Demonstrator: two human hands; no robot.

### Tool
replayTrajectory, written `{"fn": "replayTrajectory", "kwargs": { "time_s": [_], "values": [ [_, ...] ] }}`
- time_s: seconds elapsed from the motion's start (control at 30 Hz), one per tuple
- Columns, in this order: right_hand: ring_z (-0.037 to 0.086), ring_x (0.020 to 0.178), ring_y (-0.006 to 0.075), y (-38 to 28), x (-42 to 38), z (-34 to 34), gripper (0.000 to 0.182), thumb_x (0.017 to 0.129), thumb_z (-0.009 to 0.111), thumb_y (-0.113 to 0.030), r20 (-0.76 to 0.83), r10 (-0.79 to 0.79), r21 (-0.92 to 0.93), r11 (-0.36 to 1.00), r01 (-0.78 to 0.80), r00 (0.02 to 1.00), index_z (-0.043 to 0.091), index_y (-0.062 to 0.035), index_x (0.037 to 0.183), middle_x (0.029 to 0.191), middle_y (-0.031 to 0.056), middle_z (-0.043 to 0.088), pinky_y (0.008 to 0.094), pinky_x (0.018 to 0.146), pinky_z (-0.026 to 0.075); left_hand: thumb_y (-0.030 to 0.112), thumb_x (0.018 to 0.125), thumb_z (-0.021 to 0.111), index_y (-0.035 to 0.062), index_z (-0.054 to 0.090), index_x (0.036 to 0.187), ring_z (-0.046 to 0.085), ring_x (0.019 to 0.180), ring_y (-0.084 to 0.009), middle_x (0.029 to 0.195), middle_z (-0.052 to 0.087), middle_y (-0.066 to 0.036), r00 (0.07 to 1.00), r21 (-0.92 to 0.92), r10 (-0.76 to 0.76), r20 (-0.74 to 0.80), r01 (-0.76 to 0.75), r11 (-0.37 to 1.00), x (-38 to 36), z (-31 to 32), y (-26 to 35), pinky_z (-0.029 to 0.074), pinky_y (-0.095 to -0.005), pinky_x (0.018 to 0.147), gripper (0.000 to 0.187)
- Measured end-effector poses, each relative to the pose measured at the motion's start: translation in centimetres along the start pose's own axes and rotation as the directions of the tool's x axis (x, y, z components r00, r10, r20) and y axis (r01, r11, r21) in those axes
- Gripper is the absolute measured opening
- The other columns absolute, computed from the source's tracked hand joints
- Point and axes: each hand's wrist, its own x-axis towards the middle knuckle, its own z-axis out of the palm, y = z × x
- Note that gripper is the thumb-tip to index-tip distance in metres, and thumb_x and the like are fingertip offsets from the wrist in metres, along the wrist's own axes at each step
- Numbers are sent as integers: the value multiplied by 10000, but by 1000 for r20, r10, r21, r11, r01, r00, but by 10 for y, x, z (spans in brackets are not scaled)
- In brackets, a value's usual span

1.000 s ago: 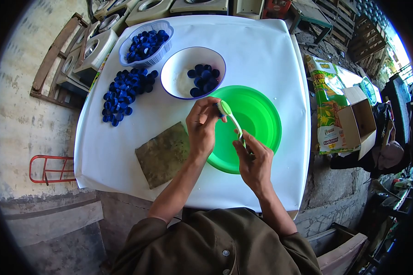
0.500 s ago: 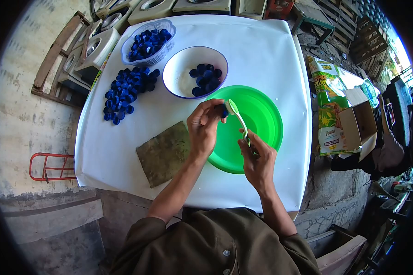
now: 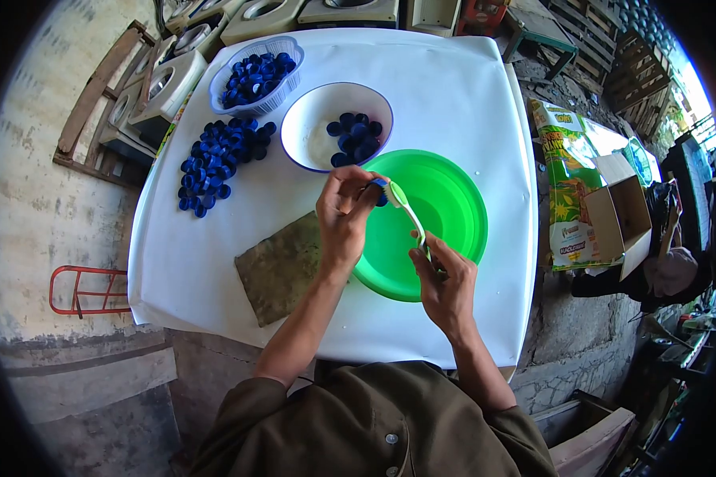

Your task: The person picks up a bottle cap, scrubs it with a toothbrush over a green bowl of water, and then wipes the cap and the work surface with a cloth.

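Observation:
My left hand [image 3: 342,219] pinches a blue bottle cap [image 3: 379,193] over the near left rim of a green basin [image 3: 445,211]. My right hand [image 3: 445,278] grips the handle of a green and white toothbrush [image 3: 406,211], whose bristle head rests against the cap. A white bowl [image 3: 310,131] behind the basin holds several blue caps. Further left, a pile of loose blue caps [image 3: 219,159] lies on the white table [image 3: 453,87], and a pale lattice basket [image 3: 254,75] at the back holds more caps.
A worn brownish cloth pad [image 3: 282,266] lies on the table beside my left forearm. An open cardboard box [image 3: 624,211] and a printed green bag [image 3: 569,171] stand to the right of the table. Grey moulded blocks [image 3: 163,83] line the left and back edges.
The brush head has swung back to the left against the cap, and my left hand has shifted slightly left and up with it. My right hand stays at the basin's near rim.

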Motion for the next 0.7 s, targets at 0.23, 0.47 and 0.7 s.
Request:
{"fn": "replayTrajectory", "kwargs": {
  "time_s": [0.23, 0.47, 0.7],
  "values": [
    [540, 577, 124, -2, 2, 3, 255, 905, 737, -41, 20, 6, 46, 999, -7, 1000, 712, 26, 1150, 767, 104, 678, 292, 546, 445, -113, 926, 621, -7, 608, 1079, 670, 964, -138, 1045, 703, -109, 996, 67, 44, 76, -49, 997, 0, -7, -4, 547, -269, 838, 187],
    [594, 596, 139, -2, 4, -8, 239, 912, 731, -63, 56, 69, 4, 998, -70, 996, 716, 45, 1125, 769, 137, 687, 291, 567, 466, -96, 898, 678, 57, 383, 1146, 693, 894, -148, 1051, 715, -188, 968, 162, -80, 240, 41, 986, 6, -18, 8, 566, -268, 710, 415],
    [563, 544, 152, -3, 10, -44, 247, 910, 737, -77, 109, 241, -82, 969, -233, 964, 714, 72, 1106, 679, 156, 666, 299, 566, 464, -77, 953, 580, 7, 578, 1249, 690, 914, -176, 1116, 675, -174, 955, 287, 32, 296, -121, 950, 15, -27, 8, 631, -331, 747, 308]
  ]
}}
